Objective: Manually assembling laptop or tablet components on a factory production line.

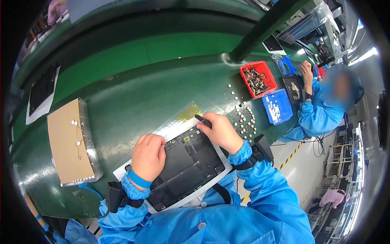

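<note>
An opened black tablet housing with small boards and wires inside lies tilted on a white sheet at the table's near edge, in front of my body. Over its far left corner, my left hand has its fingers curled in, and what they hold, if anything, is hidden. My right hand is closed around a short black stick-like tool above the housing's far right corner. Just beyond the housing lies a clear film with yellow stickers. To the right are several small white round parts with thin wires.
A red bin of small parts and a blue bin with white pieces stand at the right, near a co-worker in blue. At left, a brown cardboard-topped stack carries wired parts. A green post rises behind.
</note>
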Demonstrator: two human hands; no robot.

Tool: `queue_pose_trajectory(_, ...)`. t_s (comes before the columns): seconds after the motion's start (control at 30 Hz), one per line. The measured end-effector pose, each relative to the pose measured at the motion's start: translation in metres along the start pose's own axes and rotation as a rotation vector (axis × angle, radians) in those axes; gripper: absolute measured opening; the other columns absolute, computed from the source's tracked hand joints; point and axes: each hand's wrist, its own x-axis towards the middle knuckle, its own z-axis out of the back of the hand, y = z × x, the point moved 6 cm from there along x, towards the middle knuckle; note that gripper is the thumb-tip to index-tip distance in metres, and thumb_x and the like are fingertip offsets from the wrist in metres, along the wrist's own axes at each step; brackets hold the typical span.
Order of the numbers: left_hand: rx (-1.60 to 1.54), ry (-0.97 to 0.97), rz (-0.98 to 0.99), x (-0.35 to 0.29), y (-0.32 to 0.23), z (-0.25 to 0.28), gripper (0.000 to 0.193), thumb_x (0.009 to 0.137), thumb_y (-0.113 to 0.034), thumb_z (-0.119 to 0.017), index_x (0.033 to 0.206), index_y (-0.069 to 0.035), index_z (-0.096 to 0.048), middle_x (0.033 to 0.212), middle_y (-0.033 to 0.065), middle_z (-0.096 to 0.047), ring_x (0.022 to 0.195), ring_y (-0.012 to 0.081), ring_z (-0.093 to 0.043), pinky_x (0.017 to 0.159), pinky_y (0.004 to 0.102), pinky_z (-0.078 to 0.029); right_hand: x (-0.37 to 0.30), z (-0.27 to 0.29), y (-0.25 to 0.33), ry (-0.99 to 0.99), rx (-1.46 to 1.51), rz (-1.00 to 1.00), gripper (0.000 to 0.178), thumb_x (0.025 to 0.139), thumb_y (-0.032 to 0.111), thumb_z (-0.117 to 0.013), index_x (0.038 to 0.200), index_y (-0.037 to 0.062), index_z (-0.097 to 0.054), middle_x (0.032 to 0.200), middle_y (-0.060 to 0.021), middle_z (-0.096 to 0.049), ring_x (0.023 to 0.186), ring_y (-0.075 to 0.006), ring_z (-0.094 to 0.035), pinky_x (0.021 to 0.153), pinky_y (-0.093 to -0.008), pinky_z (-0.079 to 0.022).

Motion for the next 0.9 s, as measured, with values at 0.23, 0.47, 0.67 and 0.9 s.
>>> queue_pose_trajectory(0.23,0.018,0.008,0.015,-0.001,0.000,0.000,0.014,0.065,0.005,-0.056,0.075,-0.003,-0.050,0.074,0.0127,-0.054,0.071,0.0328,-0.051,0.063,0.0399,-0.041,-0.001,0.000,-0.003,0.024,-0.005,0.014,0.017,0.076,0.015,-0.064,0.081,-0.0002,-0.058,0.069,-0.0180,-0.055,0.063,-0.0337,-0.054,0.057,-0.0372,-0.042)
queue_pose_trajectory(0.47,0.009,0.011,-0.002,-0.001,-0.001,-0.001,0.014,0.065,0.005,-0.056,0.076,-0.003,-0.051,0.074,0.0125,-0.054,0.071,0.0323,-0.051,0.063,0.0395,-0.041,0.003,0.001,-0.002,0.024,-0.007,0.083,0.019,0.075,0.016,-0.065,0.079,-0.0006,-0.057,0.069,-0.0179,-0.055,0.063,-0.0341,-0.054,0.057,-0.0373,-0.042)
queue_pose_trajectory(0.67,0.017,0.012,0.008,0.000,-0.001,0.000,0.013,0.066,0.005,-0.056,0.075,-0.003,-0.051,0.074,0.0122,-0.054,0.071,0.0319,-0.051,0.063,0.0393,-0.041,0.005,0.008,-0.001,0.139,-0.096,-0.058,0.018,0.076,0.020,-0.062,0.081,0.0021,-0.061,0.075,-0.0175,-0.060,0.070,-0.0356,-0.058,0.063,-0.0397,-0.046)
queue_pose_trajectory(0.9,0.012,0.019,0.006,0.000,-0.001,0.001,0.013,0.066,0.005,-0.056,0.075,-0.003,-0.050,0.074,0.0124,-0.054,0.071,0.0324,-0.050,0.062,0.0389,-0.041,-0.013,0.095,-0.063,-0.249,-0.069,-0.289,0.019,0.078,0.018,-0.060,0.086,0.0001,-0.061,0.073,-0.0188,-0.059,0.070,-0.0334,-0.058,0.062,-0.0381,-0.045)
